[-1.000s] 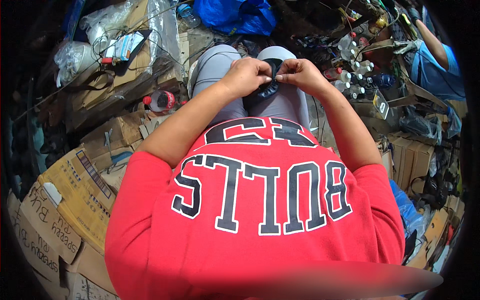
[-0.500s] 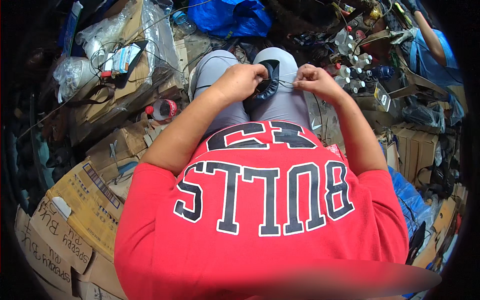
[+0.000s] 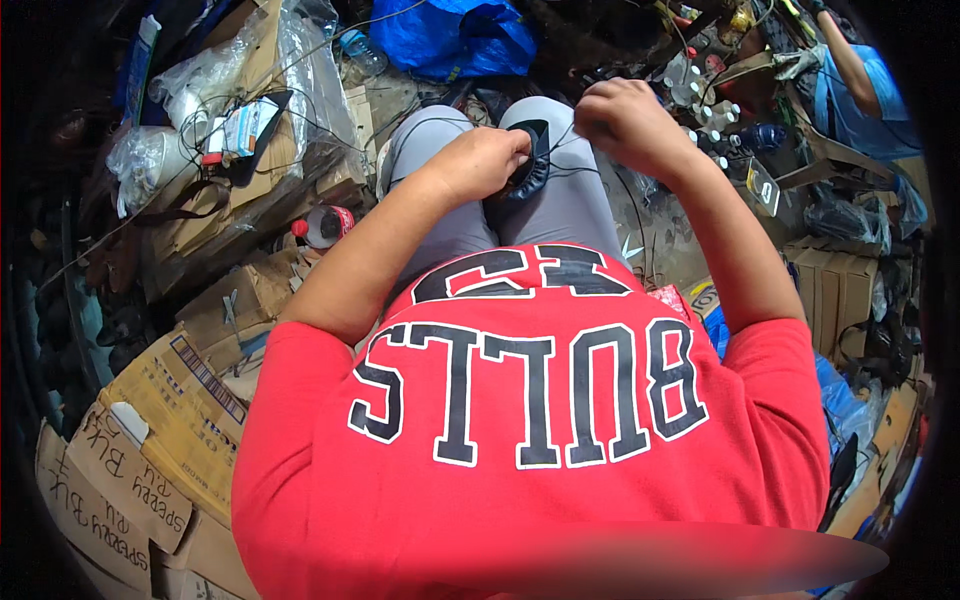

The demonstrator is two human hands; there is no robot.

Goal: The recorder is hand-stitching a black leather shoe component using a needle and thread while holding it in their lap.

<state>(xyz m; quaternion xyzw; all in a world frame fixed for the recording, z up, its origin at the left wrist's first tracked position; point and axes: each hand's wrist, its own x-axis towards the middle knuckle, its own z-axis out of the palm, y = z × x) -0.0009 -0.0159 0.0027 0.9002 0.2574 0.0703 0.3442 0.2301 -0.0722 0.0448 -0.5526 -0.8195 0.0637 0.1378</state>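
Grey-trousered lap acted as the bench, presumably since the thighs backed the work within easy reach. Right hand was raised past the right knee, wrist bent, fingers curled; couldn't tell if they pinched anything, knuckles blocked it. Left hand reached in palm-down, fingertips pinching the edge of the black gathered piece, likely to steady it. Piece sat on the inner right thigh. Thin dark thread ran beside it, toward the right hand.

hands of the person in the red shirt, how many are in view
2: the left hand on the dark piece, and the right hand raised apart from it, farther right. Neither hand is fully hidden, though some fingers are.
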